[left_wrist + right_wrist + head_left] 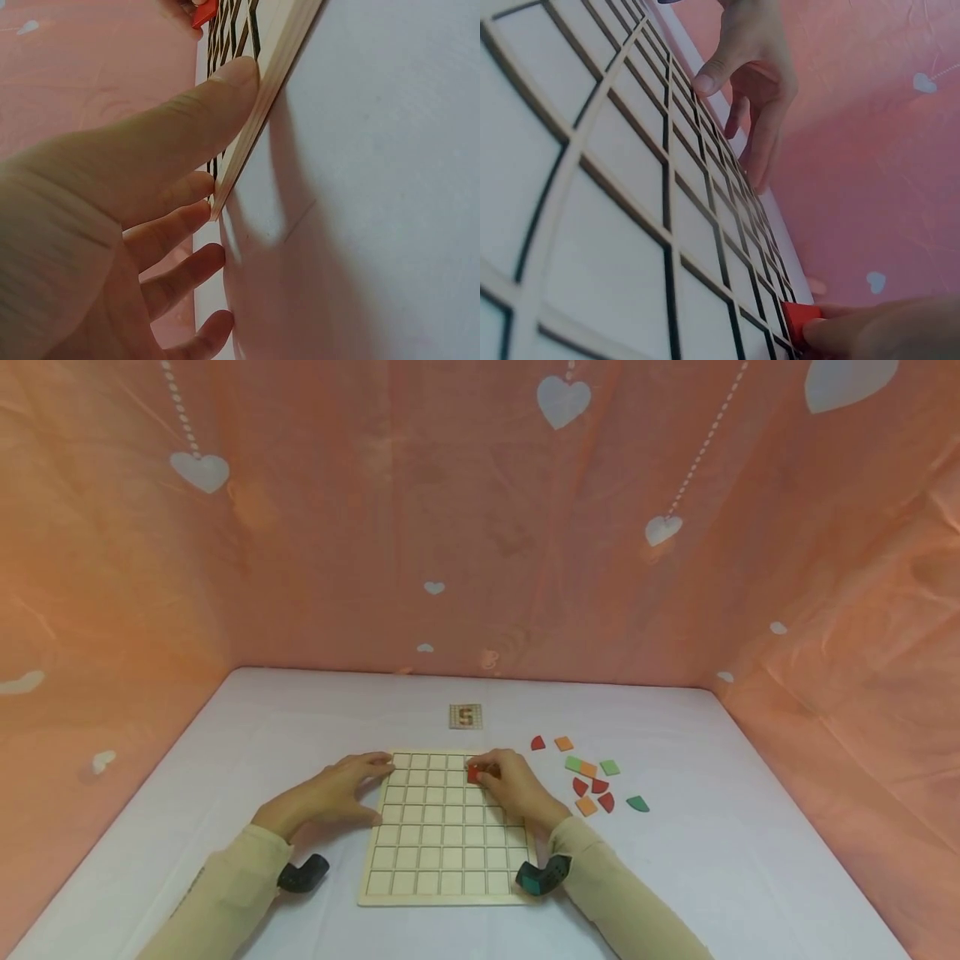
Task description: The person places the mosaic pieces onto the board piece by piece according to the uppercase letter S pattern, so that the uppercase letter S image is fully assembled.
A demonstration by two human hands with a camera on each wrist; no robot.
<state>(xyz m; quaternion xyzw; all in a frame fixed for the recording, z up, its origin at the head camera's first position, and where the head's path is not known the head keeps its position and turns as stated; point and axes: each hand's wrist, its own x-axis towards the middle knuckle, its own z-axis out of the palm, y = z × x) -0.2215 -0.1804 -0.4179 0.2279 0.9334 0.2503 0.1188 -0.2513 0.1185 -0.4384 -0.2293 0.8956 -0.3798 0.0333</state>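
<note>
- The right hand pinches a red piece between thumb and fingers, over the far part of the grid board, right of its middle.
- From the right wrist view, the red piece meets the board's surface at its far end; whether it sits fully inside a compartment cannot be told.
- The left hand has its thumb and fingers spread apart at the board's left side, gripping no loose piece. The left wrist view shows its thumb touching the board's edge and the index fingertip by the far corner.
- The pale wooden grid board lies flat on the white cloth, its square compartments marked off by thin raised strips.
- Just beyond the board's far edge lies a small card bearing a brown figure like a 5.
- Right of the board lie loose flat pieces: red quarter-round ones, orange squares, light green squares and a dark green leaf-shaped one. One orange square touches a light green one.
- Both sleeves are beige, with a dark device at each wrist.
- Behind hangs an orange-pink backdrop printed with white hearts.
</note>
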